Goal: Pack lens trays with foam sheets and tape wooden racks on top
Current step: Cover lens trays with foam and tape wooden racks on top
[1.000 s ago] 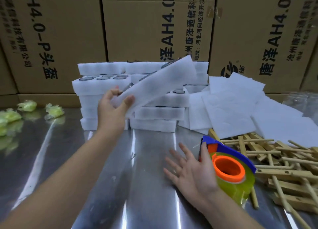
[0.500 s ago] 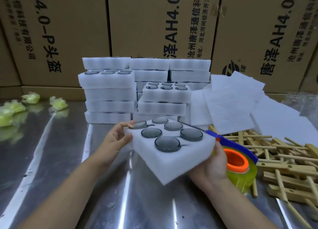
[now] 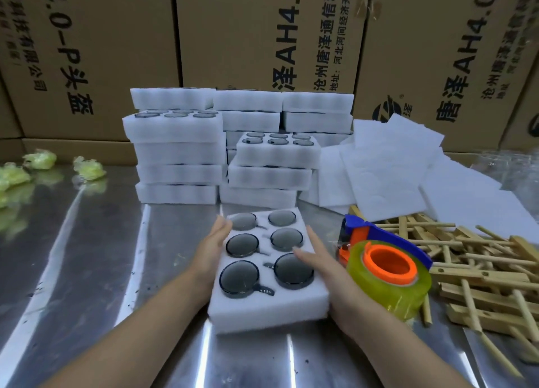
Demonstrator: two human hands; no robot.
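Early stage: lens tray (image 3: 268,310) is lying flat at centre, lenses uncovered. Left hand (image 3: 211,249) at its 9 o'clock and right hand (image 3: 318,261) at 3 are touching the foam, fingers straight, not clamping. Foam sheets (image 3: 385,183) at 2 o'clock, wooden racks (image 3: 481,274) and tape dispenser (image 3: 388,274) at 3 are sitting unused. Covering and taping are left.

i read "4.0-p头盔" on the left carton (image 3: 87,52), "泽ah4" and "沧州唐泽通信" on the middle carton (image 3: 233,37), "唐泽ah4" on the right carton (image 3: 431,37), smaller print too blurred
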